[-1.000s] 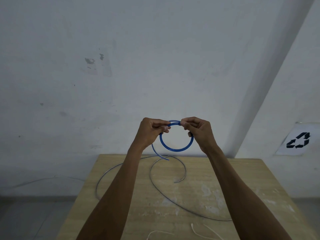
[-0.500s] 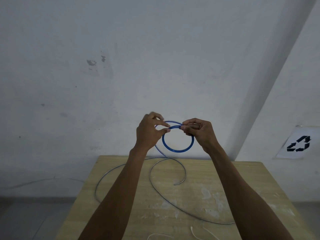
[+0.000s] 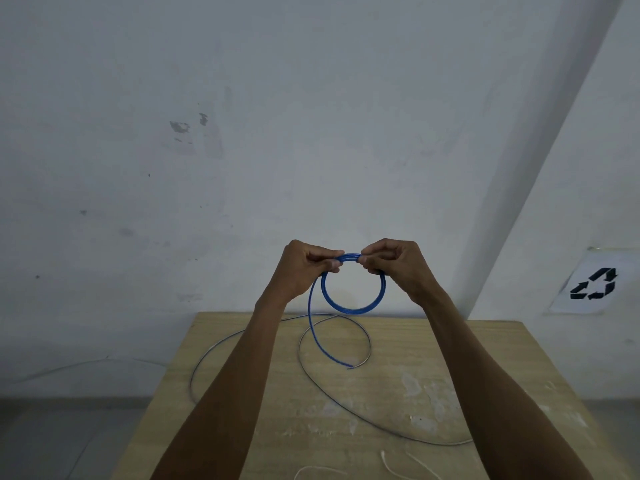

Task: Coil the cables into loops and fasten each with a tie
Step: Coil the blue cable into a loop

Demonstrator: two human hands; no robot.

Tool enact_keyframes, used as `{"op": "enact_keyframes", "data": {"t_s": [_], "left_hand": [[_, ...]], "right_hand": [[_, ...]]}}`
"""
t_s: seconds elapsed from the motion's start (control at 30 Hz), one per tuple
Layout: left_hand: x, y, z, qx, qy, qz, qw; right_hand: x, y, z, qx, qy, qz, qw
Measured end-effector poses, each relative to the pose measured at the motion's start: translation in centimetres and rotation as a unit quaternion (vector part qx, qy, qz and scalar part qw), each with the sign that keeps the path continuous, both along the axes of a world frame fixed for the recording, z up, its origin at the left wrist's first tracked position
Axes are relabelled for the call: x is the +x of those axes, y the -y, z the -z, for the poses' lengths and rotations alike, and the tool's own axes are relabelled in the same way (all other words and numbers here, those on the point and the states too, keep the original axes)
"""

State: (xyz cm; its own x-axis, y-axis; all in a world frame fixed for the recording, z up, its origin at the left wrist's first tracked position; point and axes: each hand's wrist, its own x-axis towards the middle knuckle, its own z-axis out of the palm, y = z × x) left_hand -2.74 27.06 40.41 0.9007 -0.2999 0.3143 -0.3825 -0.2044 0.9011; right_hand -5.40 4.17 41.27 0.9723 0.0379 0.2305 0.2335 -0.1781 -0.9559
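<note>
The fingers of the left hand (image 3: 304,269) have closed again on the blue cable (image 3: 353,309), and the right hand (image 3: 398,268) pinches it too. We see the loop held up above the surface (image 3: 450,375). Its tail hangs down, maybe touching the wood. One more turn looks needed.

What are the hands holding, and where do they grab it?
The left hand and right hand both pinch the blue cable at the top of its loop.

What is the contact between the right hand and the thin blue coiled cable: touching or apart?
Touching. The head view shows the right hand pinching the top of the thin blue coiled cable, with no gap.
</note>
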Motion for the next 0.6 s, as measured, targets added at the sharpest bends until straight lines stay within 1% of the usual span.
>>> {"op": "enact_keyframes", "data": {"t_s": [0.13,0.27,0.43,0.6], "left_hand": [[0.0,-0.3,-0.3,0.003,-0.001,0.014,1.000],[-0.2,-0.4,-0.7,0.001,-0.006,0.024,1.000],[-0.7,-0.3,-0.7,-0.023,-0.007,0.026,0.999],[-0.9,-0.1,-0.3,-0.070,-0.024,0.005,0.997]], "right_hand": [[-0.1,0.0,-0.7,-0.041,-0.002,-0.025,0.999],[-0.1,0.0,-1.1,-0.083,0.013,-0.029,0.996],[-0.4,0.0,-1.3,-0.071,0.018,-0.035,0.997],[-0.5,-0.6,-0.8,-0.061,0.034,-0.004,0.998]]}}
